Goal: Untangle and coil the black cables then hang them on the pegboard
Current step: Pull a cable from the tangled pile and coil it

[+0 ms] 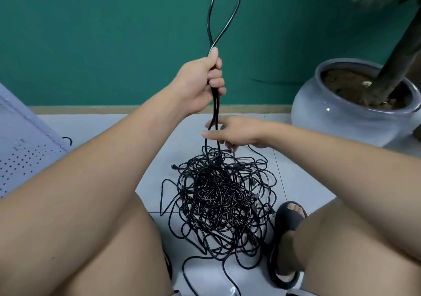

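Observation:
A big tangled heap of black cables (218, 202) lies on the tiled floor between my knees. My left hand (200, 83) is raised above it and grips two strands of one cable, whose loop (224, 10) stands up over my fist. Both strands hang down from the fist into the heap. My right hand (234, 131) is lower, just above the heap, with its fingers around those hanging strands. The white pegboard (25, 149) lies at the left edge, with a black hook on it.
A large grey ceramic plant pot (346, 118) with soil and a trunk stands at the right against the green wall. My right foot in a black sandal (287, 238) rests beside the heap. Loose cable ends trail toward the bottom edge.

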`<state>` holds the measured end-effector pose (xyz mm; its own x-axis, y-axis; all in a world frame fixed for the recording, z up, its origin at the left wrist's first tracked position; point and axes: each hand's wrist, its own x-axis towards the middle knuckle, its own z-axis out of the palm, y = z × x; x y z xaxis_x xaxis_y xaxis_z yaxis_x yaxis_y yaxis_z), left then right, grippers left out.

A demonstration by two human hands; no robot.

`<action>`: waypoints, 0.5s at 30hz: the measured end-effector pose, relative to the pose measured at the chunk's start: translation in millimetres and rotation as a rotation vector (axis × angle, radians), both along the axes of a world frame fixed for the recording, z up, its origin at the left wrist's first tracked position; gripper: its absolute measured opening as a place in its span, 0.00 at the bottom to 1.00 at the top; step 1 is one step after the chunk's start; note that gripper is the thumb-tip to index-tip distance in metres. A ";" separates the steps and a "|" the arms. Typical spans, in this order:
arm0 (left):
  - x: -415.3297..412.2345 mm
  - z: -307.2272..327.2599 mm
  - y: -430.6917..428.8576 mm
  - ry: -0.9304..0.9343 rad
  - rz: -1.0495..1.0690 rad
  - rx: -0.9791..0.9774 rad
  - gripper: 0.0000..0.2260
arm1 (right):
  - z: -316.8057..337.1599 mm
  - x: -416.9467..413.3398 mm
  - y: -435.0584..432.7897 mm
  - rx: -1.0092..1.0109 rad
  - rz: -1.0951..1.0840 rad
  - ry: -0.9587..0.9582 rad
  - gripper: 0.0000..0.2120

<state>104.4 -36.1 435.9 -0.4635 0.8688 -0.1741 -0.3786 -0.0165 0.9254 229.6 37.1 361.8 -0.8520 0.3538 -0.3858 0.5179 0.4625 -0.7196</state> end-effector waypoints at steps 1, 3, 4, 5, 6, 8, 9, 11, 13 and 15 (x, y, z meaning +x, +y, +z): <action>-1.4 0.5 1.5 -0.021 0.017 0.018 0.18 | -4.0 -5.1 -2.8 0.005 -0.052 0.065 0.18; -4.0 0.7 2.2 0.009 0.046 0.030 0.18 | -5.9 -13.4 -4.9 0.014 -0.120 0.158 0.13; -6.0 -0.2 1.6 0.109 0.050 0.000 0.20 | -3.1 -16.7 -5.4 0.051 -0.129 0.175 0.14; -8.5 -2.6 0.2 0.260 0.042 -0.059 0.23 | 1.9 -19.0 -6.3 0.093 -0.131 0.192 0.15; -10.8 -6.3 -1.8 0.414 0.025 -0.126 0.26 | 8.8 -20.4 -7.1 0.131 -0.133 0.215 0.16; -11.9 -14.6 -6.7 0.590 -0.034 -0.215 0.30 | 24.2 -21.8 -3.8 0.216 -0.147 0.271 0.16; -11.8 -19.3 -9.7 0.598 -0.087 -0.233 0.31 | 31.0 -22.0 -0.1 0.258 -0.163 0.291 0.17; -10.9 -28.8 -15.9 0.588 -0.238 -0.250 0.29 | 40.5 -21.8 10.3 0.282 -0.216 0.336 0.17; -11.3 -36.8 -20.1 0.605 -0.372 -0.272 0.26 | 45.1 -21.7 19.9 0.225 -0.261 0.395 0.16; -14.3 -43.5 -23.6 0.610 -0.480 -0.305 0.26 | 49.5 -22.0 26.2 0.189 -0.304 0.423 0.18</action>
<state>90.1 -59.7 392.4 -0.1436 0.9515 -0.2721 0.2882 0.3033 0.9083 207.7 63.3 411.2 -0.7677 0.6378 0.0622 0.3320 0.4788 -0.8127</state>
